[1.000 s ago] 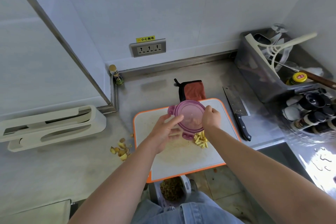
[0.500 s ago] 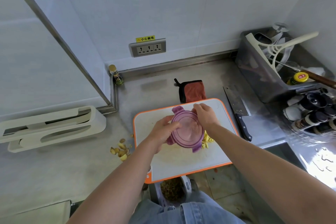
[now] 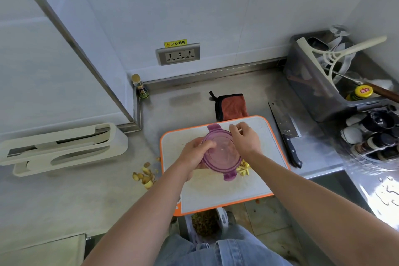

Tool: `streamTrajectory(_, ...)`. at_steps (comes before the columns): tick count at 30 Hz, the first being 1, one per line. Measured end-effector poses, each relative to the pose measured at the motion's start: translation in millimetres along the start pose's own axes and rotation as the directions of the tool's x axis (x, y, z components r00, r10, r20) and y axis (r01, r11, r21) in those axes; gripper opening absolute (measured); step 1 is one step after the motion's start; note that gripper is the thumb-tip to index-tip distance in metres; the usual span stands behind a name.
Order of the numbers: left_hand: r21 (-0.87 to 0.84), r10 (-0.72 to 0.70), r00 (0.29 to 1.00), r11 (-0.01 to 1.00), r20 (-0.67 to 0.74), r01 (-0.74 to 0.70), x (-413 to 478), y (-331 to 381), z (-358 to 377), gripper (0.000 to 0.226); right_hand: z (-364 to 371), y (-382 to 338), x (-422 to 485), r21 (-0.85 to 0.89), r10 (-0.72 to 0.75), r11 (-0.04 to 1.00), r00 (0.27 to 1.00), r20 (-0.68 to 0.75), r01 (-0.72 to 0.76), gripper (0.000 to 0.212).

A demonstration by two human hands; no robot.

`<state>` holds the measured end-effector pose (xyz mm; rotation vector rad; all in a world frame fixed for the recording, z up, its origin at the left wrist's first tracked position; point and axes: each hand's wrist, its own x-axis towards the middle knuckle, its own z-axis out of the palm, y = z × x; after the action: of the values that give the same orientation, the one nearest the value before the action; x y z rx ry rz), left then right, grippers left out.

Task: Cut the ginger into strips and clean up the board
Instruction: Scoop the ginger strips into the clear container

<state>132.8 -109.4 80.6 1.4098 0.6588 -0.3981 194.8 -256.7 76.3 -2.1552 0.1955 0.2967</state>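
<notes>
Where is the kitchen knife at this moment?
In the head view, the knife lies on the steel counter, right of the cutting board, near the grey utensil bin.

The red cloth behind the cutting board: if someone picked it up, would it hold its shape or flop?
The red cloth would probably flop: it lies flat with soft wrinkles. It looks light and, being fabric, hardly slippery. Its near edge seems to meet the cutting board, so it might snag slightly.
</notes>
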Motion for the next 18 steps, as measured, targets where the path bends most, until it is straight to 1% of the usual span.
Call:
streamTrajectory(1,-0.036,-0.004,0.999,0.999,-0.053,0.002,2.7,-1.3,-0.5,0.022,0.4,-0.7,-2.4,0.019,-0.056,0.998,0.998,0.001,0.056,0.019)
streamTrajectory(2,-0.079,-0.013,0.993,0.997,-0.115,0.004,5.8,-2.5,-1.7,0.030,0.6,-0.2,-4.0,0.019,-0.153,0.988,0.988,0.008,0.153,0.026)
streamTrajectory(3,-0.123,-0.024,0.985,0.992,-0.169,0.003,9.1,-3.9,-3.9,0.039,0.1,0.0,-5.2,-0.017,-0.267,0.963,0.962,0.056,0.268,0.038)
streamTrajectory(4,-0.165,-0.037,0.980,0.986,-0.196,0.004,12.1,-4.8,-6.5,0.047,-0.3,0.8,-6.1,-0.065,-0.366,0.923,0.917,0.157,0.379,0.053)
streamTrajectory(5,-0.208,-0.048,0.980,0.978,-0.195,0.006,12.8,-4.6,-8.2,0.052,0.3,0.9,-8.0,-0.113,-0.422,0.875,0.857,0.295,0.470,0.067)
streamTrajectory(6,-0.251,-0.051,0.983,0.968,-0.176,0.005,13.2,-4.3,-9.2,0.053,2.5,1.3,-9.7,-0.173,-0.428,0.822,0.790,0.440,0.542,0.079)
streamTrajectory(7,-0.287,-0.054,0.987,0.958,-0.150,0.009,11.4,-2.3,-8.8,0.050,5.7,2.4,-11.0,-0.232,-0.405,0.765,0.729,0.551,0.600,0.088)
streamTrajectory(8,-0.315,-0.063,0.990,0.949,-0.129,0.020,9.0,-0.1,-8.0,0.045,10.0,5.3,-10.8,-0.278,-0.386,0.724,0.704,0.596,0.632,0.093)
streamTrajectory(9,-0.340,-0.078,0.990,0.940,-0.116,0.035,7.0,1.6,-7.2,0.042,14.2,7.1,-11.4,-0.298,-0.392,0.717,0.718,0.576,0.630,0.091)
streamTrajectory(11,-0.372,-0.082,0.991,0.928,-0.109,0.036,4.3,3.3,-6.4,0.037,19.3,5.9,-13.5,-0.257,-0.440,0.777,0.788,0.431,0.574,0.077)
streamTrajectory(12,-0.370,-0.063,0.993,0.929,-0.101,0.022,3.3,3.2,-5.9,0.034,20.9,4.8,-14.2,-0.231,-0.452,0.802,0.812,0.369,0.551,0.069)
streamTrajectory(13,-0.356,-0.043,0.995,0.934,-0.087,0.009,2.9,2.2,-5.2,0.033,21.8,4.3,-15.0,-0.215,-0.457,0.813,0.822,0.338,0.541,0.063)
streamTrajectory(15,-0.325,-0.007,0.998,0.946,-0.061,-0.013,0.3,2.9,-2.9,0.033,22.1,5.4,-15.4,-0.196,-0.460,0.816,0.816,0.349,0.544,0.052)
streamTrajectory(18,-0.308,-0.019,0.997,0.951,-0.074,-0.005,-2.2,5.7,0.0,0.035,19.8,6.5,-16.9,-0.153,-0.447,0.830,0.804,0.391,0.536,0.045)
